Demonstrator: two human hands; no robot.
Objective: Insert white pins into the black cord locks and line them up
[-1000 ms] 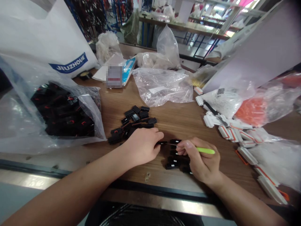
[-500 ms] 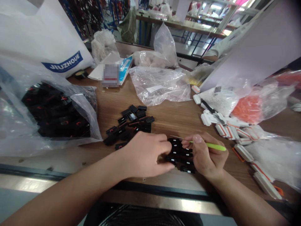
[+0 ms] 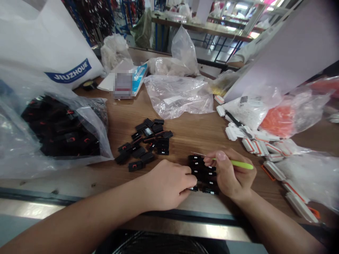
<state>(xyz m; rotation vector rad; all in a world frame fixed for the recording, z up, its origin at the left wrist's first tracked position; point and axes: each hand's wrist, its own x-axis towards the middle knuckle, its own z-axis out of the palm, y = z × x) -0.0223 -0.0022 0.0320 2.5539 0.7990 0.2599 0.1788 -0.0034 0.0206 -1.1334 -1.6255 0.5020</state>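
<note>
Black plastic connectors [image 3: 202, 173] sit in rows on the wooden surface [image 3: 182, 135], right hand [image 3: 234, 173] angled above them, grip clenched on a green-handled pick [image 3: 241, 164]; left hand [image 3: 166, 185] palm-down against the row, grip unclear, a looser pile [image 3: 145, 144] just beyond.

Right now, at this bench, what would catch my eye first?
A green-handled pick in the right hand stands out, held above rows of small black plastic connectors on the wooden table. To the left, a clear plastic bag bulges with more connectors; to the right lie white, red-edged parts.
</note>
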